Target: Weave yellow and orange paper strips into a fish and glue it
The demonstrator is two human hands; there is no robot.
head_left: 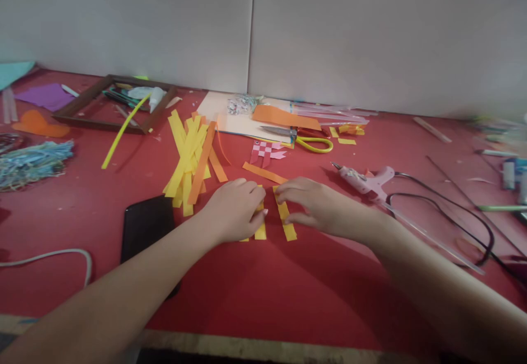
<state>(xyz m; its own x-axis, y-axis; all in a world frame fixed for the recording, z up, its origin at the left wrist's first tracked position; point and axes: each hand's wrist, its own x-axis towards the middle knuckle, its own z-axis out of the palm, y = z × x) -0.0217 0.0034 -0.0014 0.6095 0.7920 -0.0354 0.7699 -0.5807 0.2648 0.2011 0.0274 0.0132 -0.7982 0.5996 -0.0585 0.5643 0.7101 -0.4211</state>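
Observation:
On the red tabletop, several short yellow paper strips stand upright side by side in front of me. My left hand (pixel 236 210) is curled over them, thumb and fingertips closed on a yellow paper strip (pixel 260 231); it partly hides another strip. Just to the right, my right hand (pixel 310 202) touches a separate yellow strip (pixel 287 221) with its fingertips, thumb and fingers apart. Beyond both hands lies an orange paper strip (pixel 263 173). Farther back is a small woven pink-and-red paper fish (pixel 267 151).
Loose yellow strips (pixel 187 150) pile up behind my left hand, near a black phone (pixel 146 224). Yellow-handled scissors (pixel 315 143) lie at the back. A pink glue gun (pixel 373 183) with a looping cord lies right. A wooden frame (pixel 78 100) stands back left.

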